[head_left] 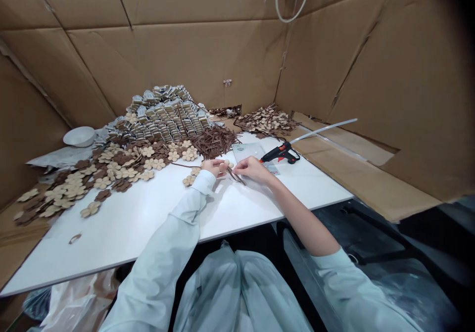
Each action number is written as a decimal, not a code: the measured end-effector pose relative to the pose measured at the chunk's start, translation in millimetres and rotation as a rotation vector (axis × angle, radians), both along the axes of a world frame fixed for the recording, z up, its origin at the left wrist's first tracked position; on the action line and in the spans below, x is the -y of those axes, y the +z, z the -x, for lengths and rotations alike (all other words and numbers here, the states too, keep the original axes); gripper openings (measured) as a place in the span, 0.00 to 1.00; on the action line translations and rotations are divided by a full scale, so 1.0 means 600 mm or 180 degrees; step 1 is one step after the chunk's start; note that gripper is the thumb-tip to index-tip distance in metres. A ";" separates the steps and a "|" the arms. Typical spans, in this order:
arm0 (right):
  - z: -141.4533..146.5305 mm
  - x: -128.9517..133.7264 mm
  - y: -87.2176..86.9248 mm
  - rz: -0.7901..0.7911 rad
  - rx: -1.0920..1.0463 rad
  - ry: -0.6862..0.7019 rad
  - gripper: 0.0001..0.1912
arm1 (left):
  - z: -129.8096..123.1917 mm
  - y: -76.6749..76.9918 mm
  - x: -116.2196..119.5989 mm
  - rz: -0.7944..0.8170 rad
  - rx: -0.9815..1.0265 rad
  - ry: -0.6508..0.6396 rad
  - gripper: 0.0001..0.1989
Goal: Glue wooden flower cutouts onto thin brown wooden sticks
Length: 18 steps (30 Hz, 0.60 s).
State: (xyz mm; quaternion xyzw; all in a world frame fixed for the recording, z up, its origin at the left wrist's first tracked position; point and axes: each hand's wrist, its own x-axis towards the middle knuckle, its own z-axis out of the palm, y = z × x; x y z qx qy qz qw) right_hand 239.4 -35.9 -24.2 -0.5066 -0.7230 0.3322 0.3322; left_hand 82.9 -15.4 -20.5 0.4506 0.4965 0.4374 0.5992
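One beige flower (227,164) is held over the white table (148,228), left hand (214,167) nearly closed on it. Right hand (254,168): thumb and fingertips pinched together on brown strips (236,176) beside the flower. Glue gun (278,153) just right; loose flowers (122,164) left; strip heap (213,141) far.

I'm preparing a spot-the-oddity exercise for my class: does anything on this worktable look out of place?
Yes: a small curled brown bit lies alone at the near left of the white tabletop, apart from the heaped flower pieces. It looks stray, though I can't tell what it is.
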 end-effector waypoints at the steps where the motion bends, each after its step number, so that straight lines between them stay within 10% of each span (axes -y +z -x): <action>1: 0.000 0.000 0.000 -0.0010 -0.0015 -0.0011 0.13 | 0.000 0.000 -0.001 -0.0004 -0.0012 0.0002 0.12; 18: 0.002 0.005 0.004 -0.0086 0.0066 -0.0261 0.09 | 0.006 -0.006 -0.011 0.0114 -0.0113 -0.0136 0.08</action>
